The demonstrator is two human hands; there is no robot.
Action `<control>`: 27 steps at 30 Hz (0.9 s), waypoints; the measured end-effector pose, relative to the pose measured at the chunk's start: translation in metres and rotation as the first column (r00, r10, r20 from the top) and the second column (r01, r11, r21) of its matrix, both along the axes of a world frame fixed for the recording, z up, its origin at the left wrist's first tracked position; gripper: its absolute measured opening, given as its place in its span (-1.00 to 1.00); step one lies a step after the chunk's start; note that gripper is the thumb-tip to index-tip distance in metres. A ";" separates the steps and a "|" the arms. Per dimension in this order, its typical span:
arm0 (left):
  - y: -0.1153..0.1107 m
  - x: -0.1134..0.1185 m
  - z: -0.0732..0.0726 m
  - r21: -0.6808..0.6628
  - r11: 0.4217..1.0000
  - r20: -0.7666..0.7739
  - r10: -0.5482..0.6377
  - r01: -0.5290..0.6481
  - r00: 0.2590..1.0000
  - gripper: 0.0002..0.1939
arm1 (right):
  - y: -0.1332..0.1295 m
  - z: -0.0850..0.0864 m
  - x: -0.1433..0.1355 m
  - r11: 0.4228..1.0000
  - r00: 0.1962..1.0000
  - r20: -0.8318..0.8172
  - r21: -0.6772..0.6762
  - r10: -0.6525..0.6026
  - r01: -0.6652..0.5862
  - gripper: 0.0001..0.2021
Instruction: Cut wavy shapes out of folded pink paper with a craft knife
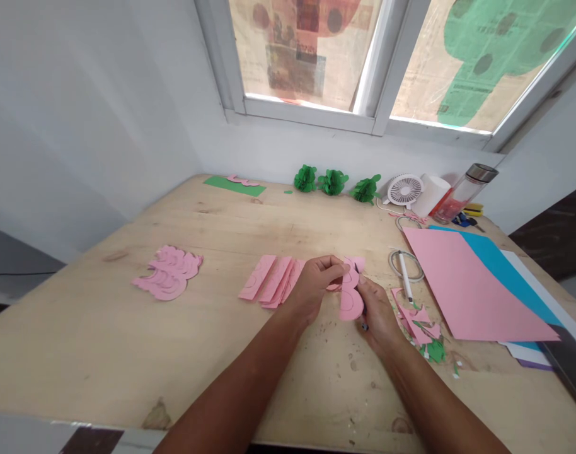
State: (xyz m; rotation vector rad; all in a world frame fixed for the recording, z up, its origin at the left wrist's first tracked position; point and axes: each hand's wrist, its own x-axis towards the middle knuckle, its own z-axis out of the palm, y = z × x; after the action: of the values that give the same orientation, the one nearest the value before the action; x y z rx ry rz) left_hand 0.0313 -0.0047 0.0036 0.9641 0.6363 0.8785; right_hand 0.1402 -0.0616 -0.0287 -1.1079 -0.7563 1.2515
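Note:
A pink paper piece [350,301] with scalloped edges and drawn curved lines is held upright between my hands over the wooden table. My left hand [317,282] pinches its upper left part between thumb and fingers. At its right edge, my right hand [377,306] is closed round something dark, mostly hidden by the fingers and paper; a small dark tip shows below the palm. Just left of my left hand lie several folded pink strips [271,282] with drawn curves. Farther left is a pile of cut scalloped pink pieces [169,273].
Pink and green scraps [423,328] and a white pen [405,277] lie right of my hands, beside large pink sheets [477,287]. Along the wall stand green paper shapes [333,182], a small fan [405,190] and a bottle [465,192]. A green sheet [222,183] lies back left.

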 end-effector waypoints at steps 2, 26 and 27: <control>0.000 0.000 -0.001 0.014 1.000 -0.001 -0.004 0.004 1.000 -0.76 | 0.000 0.000 0.000 1.000 1.000 -0.019 -0.006 0.006 -0.006 -0.67; -0.002 0.001 0.003 0.086 0.996 -0.070 0.036 -0.030 0.997 -0.80 | 0.000 -0.003 0.001 0.999 1.000 -0.018 0.038 0.020 -0.019 -0.67; -0.003 0.001 0.004 0.090 0.995 -0.079 0.046 -0.039 0.996 -0.80 | 0.000 -0.003 0.001 0.999 1.000 -0.016 0.043 0.019 -0.019 -0.67</control>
State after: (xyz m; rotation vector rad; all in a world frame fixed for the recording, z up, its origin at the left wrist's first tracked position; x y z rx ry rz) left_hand 0.0323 -0.0076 0.0072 1.0731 0.6935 0.9149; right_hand 0.1411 -0.0612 -0.0314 -1.0571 -0.7798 1.2532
